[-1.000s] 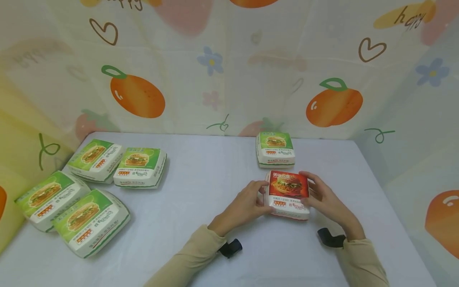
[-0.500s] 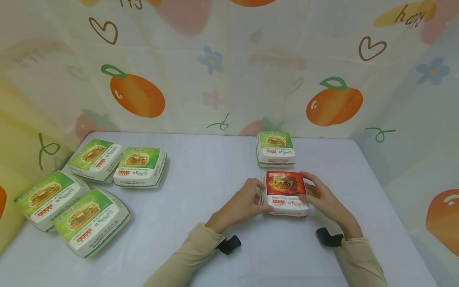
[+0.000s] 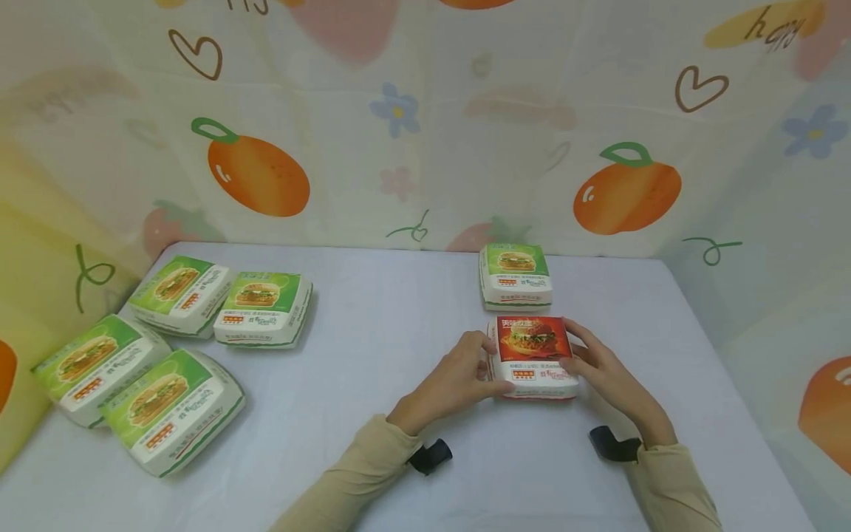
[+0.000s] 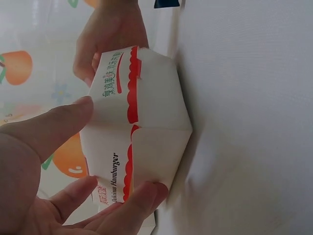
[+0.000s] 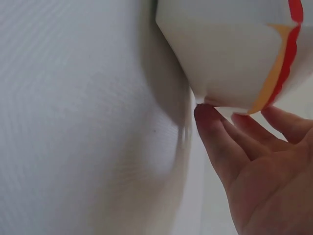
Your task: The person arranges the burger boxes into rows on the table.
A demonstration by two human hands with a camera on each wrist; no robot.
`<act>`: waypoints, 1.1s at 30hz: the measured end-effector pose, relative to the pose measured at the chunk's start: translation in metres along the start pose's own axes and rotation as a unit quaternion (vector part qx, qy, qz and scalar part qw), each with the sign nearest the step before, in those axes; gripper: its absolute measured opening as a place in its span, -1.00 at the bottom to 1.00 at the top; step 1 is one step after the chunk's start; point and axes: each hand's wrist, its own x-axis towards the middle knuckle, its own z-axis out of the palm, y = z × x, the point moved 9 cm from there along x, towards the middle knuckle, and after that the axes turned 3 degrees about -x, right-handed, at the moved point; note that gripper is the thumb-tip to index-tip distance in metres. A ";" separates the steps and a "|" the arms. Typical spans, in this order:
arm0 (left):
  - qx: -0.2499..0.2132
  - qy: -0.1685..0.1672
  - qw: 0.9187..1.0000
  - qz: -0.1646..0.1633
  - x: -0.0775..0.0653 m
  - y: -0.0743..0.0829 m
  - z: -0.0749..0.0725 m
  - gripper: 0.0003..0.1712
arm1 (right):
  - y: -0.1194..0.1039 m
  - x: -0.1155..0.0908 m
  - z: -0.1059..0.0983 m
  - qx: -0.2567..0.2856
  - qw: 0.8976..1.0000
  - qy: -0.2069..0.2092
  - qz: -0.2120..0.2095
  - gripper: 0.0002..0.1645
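Observation:
A red-topped hamburger box with white sides stands at centre right, close in front of a green-topped hamburger box. My left hand holds its left side, thumb at the near front corner and fingers along the side. On the opposite side my right hand holds it, thumb near the front right and fingers along the right edge. In the left wrist view, the white box with its red scalloped rim sits between thumb and fingers. The right wrist view has fingertips right at the box's lower edge.
At the left of the white-covered table are several more green-topped hamburger boxes, grouped close together. A printed cloth backdrop rises behind the table's back edge. Dark wrist straps show below both hands.
The red-topped box has been turned slightly, so its front edge lies straighter and a little farther back. Both hands stay on it. The whole head view has shifted slightly.

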 end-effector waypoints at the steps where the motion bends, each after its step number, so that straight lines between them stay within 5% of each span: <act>1: 0.000 0.002 1.000 0.001 0.000 0.000 0.000 -0.39 | 0.000 0.000 0.000 0.000 1.000 0.001 0.000 -0.12; 33: -0.023 0.022 0.999 0.006 0.001 -0.003 0.001 -0.36 | 0.005 0.004 -0.001 0.010 1.000 0.021 0.005 -0.11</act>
